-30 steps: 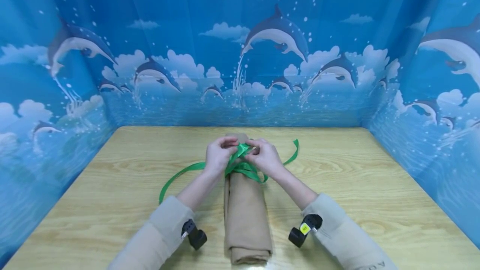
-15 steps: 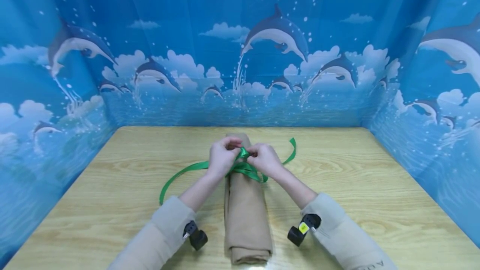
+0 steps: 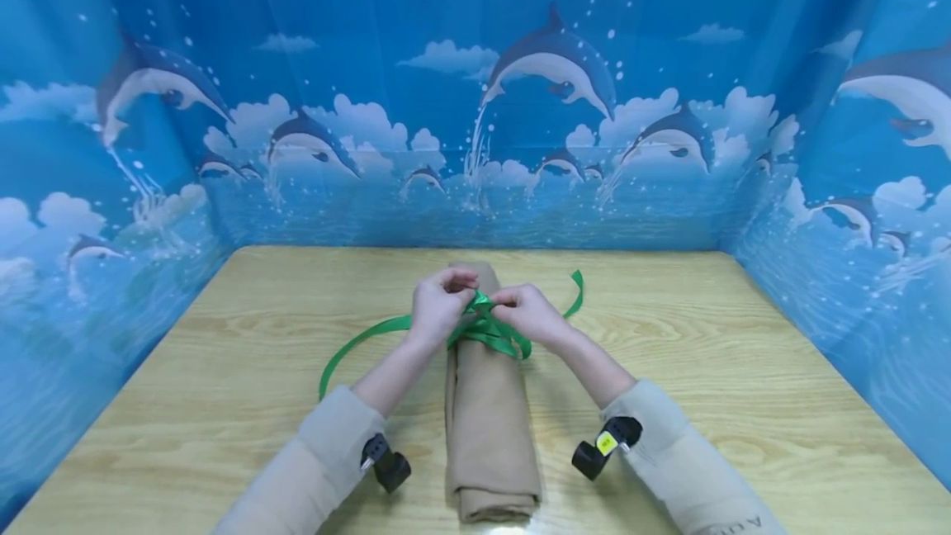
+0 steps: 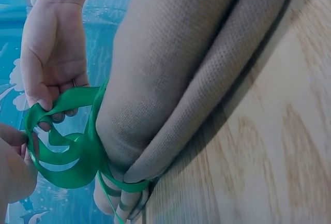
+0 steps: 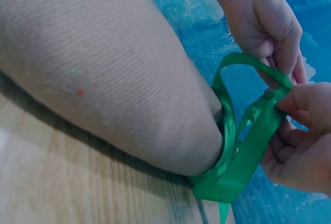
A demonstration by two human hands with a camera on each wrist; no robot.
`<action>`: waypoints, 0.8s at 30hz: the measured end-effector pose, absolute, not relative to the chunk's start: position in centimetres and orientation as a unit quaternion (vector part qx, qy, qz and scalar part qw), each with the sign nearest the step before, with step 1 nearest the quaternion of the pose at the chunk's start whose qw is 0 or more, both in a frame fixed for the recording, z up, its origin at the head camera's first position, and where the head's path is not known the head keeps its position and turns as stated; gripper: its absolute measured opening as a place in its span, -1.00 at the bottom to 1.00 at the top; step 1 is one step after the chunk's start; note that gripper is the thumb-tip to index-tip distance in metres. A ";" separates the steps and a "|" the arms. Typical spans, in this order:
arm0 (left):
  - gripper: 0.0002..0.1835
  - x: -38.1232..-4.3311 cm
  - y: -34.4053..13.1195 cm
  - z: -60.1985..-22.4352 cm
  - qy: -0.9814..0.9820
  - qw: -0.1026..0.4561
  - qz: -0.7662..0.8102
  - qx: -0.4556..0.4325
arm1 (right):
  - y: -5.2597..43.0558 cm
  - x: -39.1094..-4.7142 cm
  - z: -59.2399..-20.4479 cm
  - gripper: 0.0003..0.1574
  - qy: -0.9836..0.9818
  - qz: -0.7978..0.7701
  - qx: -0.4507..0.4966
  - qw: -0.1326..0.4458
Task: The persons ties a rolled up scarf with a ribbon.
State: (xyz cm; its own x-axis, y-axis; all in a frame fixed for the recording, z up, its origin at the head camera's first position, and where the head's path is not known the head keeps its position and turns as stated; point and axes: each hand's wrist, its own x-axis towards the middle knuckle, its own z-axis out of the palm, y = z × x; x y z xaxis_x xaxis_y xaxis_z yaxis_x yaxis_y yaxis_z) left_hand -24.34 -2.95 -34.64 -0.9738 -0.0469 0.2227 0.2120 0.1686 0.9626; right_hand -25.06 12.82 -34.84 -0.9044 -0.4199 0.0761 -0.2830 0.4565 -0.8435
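Note:
A rolled tan knit cloth (image 3: 494, 428) lies lengthwise on the table, with a green ribbon (image 3: 494, 333) tied round its far part. Above the roll, my left hand (image 3: 438, 308) pinches the ribbon between thumb and fingers. Just to its right, my right hand (image 3: 531, 312) pinches the ribbon too, the fingertips of both hands close together. In the left wrist view, ribbon loops (image 4: 72, 157) stand out from the roll between the two hands. The right wrist view shows my right thumb and finger (image 5: 295, 100) on a ribbon loop (image 5: 248, 157).
One ribbon tail curves across the wood-grain table (image 3: 223, 403) to the left, and another tail (image 3: 575, 295) sticks out at the right. A blue dolphin-print curtain (image 3: 386, 213) encloses the back and sides. Each sleeve carries a black wrist camera (image 3: 386, 462).
The ribbon between the fingertips has changed shape, and its loops are smaller than a second ago. My hands have shifted only slightly. The right ribbon tail has drawn slightly inward.

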 end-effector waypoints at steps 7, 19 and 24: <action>-0.76 -24.4 -2.9 -34.4 -0.757 0.105 -0.642 -0.059 | 12.7 -25.1 -35.0 -0.74 0.826 -0.520 -0.197 0.092; -0.77 -24.5 -3.0 -34.4 -0.762 0.106 -0.636 -0.058 | 12.2 -24.6 -34.4 -0.76 0.847 -0.493 -0.180 0.087; -0.77 -24.4 -3.0 -34.1 -0.758 0.095 -0.643 -0.049 | 12.4 -24.6 -34.3 -0.79 0.872 -0.447 -0.188 0.069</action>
State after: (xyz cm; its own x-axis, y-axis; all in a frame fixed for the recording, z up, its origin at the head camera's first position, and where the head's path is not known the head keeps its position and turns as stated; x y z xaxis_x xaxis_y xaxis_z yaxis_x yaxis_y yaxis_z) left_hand -24.38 -2.96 -34.08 -0.9772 -0.0486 0.2067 0.1959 0.1682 0.9661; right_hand -24.61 12.43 -34.30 -0.9197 -0.3898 0.0473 -0.2656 0.5291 -0.8059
